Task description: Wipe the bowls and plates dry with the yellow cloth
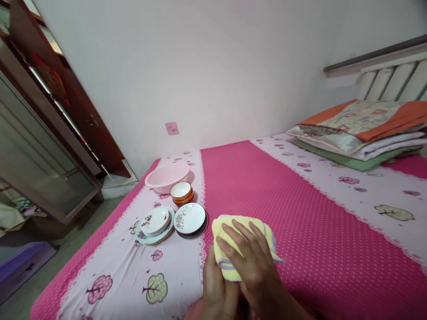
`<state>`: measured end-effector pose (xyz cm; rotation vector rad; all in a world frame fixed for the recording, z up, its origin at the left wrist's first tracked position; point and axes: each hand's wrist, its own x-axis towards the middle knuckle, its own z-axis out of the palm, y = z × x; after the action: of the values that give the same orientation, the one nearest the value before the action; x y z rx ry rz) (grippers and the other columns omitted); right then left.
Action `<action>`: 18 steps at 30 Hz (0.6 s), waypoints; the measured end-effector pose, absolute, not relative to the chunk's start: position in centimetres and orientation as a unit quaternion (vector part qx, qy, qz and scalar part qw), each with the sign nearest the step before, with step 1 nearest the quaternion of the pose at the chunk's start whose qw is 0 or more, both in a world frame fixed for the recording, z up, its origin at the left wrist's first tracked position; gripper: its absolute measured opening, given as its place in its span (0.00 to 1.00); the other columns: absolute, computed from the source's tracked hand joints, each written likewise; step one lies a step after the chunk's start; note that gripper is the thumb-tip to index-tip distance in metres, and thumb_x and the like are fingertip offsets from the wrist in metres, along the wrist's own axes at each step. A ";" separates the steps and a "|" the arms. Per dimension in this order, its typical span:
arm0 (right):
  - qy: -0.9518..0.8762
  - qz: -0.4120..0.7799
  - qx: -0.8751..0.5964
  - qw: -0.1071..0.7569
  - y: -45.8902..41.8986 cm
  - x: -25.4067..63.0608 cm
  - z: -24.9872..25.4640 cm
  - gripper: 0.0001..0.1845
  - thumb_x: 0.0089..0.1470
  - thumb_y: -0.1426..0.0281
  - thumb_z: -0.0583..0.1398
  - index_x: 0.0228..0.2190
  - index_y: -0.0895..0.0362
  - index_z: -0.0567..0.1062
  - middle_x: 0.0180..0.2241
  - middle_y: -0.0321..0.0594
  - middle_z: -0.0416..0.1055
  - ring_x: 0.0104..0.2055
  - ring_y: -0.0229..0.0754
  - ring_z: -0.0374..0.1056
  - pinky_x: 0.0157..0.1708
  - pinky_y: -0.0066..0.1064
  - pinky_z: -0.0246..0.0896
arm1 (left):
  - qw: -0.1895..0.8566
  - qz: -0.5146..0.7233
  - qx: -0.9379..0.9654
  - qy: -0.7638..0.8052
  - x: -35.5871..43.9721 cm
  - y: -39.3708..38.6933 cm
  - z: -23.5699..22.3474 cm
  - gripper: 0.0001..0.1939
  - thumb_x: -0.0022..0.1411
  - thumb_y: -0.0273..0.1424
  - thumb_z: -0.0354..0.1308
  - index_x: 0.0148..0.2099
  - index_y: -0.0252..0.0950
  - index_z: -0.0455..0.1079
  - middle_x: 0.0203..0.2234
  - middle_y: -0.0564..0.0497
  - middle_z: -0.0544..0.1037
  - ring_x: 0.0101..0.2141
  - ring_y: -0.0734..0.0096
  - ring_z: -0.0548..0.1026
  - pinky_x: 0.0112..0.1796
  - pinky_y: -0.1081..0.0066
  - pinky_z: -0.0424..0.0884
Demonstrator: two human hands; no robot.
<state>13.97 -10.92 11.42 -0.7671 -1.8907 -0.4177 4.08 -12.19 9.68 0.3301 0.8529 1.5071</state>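
Yellow cloth, soft-looking, folded and edged in pale purple, is between the two hands above the near part of the bed, to the right of the dishes. The right hand lies over it from above, palm down, its fingers extended and slightly apart, touching the fabric. The left hand is below and at the left edge of the cloth, its thumb side against it; its other fingers are hidden, so I cannot tell how far they are closed. Something may be under the cloth, but the view does not show it clearly.

The bed cover is bright pink with small pale dots and has white bands printed with trees. Just left of the cloth is a stack of round white plates with dark undersides and a brown floral pattern. Beside it on the left, smaller white plates with red flowers rest on larger pale green-rimmed plates. Behind these are orange-brown bowls with white insides, stacked upright, near a round pale pink plastic basin. Folded bedding, orange, floral, white and green, lies at the far right.
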 end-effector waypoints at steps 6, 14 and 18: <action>-0.774 -0.196 -0.271 0.537 -11.3 14.2 9.6 0.16 0.72 0.72 0.52 0.43 0.50 0.80 0.53 0.36 0.81 0.66 0.44 0.66 0.74 0.50 0.44 | 0.745 0.618 0.102 0.230 1.6 -11.2 9.8 0.22 0.73 0.33 0.47 0.48 0.29 0.83 0.47 0.37 0.85 0.55 0.57 0.80 0.62 0.60 0.69; -0.831 -0.155 -0.257 0.467 -12.1 19.3 8.6 0.19 0.74 0.64 0.49 0.52 0.51 0.78 0.56 0.40 0.78 0.70 0.46 0.61 0.75 0.46 0.41 | 0.767 0.615 0.159 0.089 0.7 -11.1 10.9 0.23 0.75 0.30 0.47 0.65 0.31 0.73 0.55 0.38 0.82 0.63 0.54 0.73 0.69 0.53 0.56; -0.824 -0.100 -0.265 0.491 -11.6 20.4 7.0 0.19 0.72 0.62 0.50 0.54 0.53 0.77 0.59 0.46 0.75 0.68 0.51 0.63 0.70 0.49 0.56 | 0.747 0.639 0.155 0.101 0.0 -11.2 9.7 0.23 0.76 0.28 0.45 0.65 0.34 0.73 0.55 0.41 0.81 0.60 0.57 0.76 0.69 0.53 0.57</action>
<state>20.36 -11.57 7.05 -0.6429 -2.0007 -0.2437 0.00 -11.17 9.65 0.3392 0.2210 1.3976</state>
